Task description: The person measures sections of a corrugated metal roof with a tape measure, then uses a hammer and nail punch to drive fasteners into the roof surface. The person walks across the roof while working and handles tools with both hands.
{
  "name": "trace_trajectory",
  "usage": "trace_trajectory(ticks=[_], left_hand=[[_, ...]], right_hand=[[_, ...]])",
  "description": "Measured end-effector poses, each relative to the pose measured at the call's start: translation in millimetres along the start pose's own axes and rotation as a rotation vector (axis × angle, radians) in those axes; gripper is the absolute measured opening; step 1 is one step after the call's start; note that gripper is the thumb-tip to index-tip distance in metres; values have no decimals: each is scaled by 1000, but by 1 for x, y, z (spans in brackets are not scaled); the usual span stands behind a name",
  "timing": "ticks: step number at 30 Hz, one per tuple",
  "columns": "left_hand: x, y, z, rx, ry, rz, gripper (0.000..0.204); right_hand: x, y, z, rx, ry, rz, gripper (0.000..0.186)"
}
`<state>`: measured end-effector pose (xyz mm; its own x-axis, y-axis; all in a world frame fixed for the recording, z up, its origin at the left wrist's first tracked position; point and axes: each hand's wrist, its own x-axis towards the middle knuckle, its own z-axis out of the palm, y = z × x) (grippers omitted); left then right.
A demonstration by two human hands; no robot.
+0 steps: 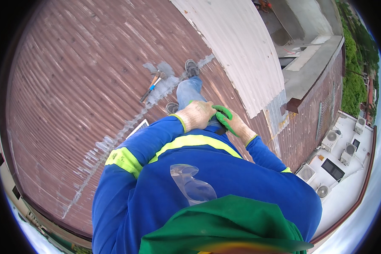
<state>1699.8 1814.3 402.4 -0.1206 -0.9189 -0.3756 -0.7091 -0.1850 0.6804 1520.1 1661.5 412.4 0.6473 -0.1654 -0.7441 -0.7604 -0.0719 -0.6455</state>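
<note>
Both my hands meet in front of my waist, in pale knit gloves with green coating. My left hand (196, 116) shows its back, fingers bent inward beside the right. My right hand (230, 121) has its green-coated fingers curled toward the left one. Whatever lies between them is mostly hidden; a bit of something dark shows there. Just below hangs a black strap or pouch (220, 131) at my waist, over blue jeans (189, 90). On the roof, left of my shoe (191, 68), lie two hammer-like tools (151, 87), one with a blue band.
Around me slopes a brown corrugated metal roof (84, 63) with grey sealant patches (164, 86). Pale metal sheets (237, 46) lie ahead on the right. A concrete ledge (307, 67) and a lower white roof with several air-conditioner units (331, 136) are farther right. A white-framed panel (138, 128) shows beside my left forearm.
</note>
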Motion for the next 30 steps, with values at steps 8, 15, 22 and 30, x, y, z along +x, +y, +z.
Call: trace_trajectory(ticks=[8, 15, 22, 30], left_hand=[[5, 12, -3, 190, 4, -83, 32], [9, 6, -4, 48, -137, -79, 27], [12, 8, 2, 208, 104, -99, 20], [-1, 11, 3, 241, 173, -75, 18]], right_hand=[[-3, 10, 1, -41, 34, -20, 46], [16, 56, 11, -35, 141, -172, 40], [14, 39, 23, 112, 261, -287, 41], [11, 24, 25, -264, 286, -192, 44]])
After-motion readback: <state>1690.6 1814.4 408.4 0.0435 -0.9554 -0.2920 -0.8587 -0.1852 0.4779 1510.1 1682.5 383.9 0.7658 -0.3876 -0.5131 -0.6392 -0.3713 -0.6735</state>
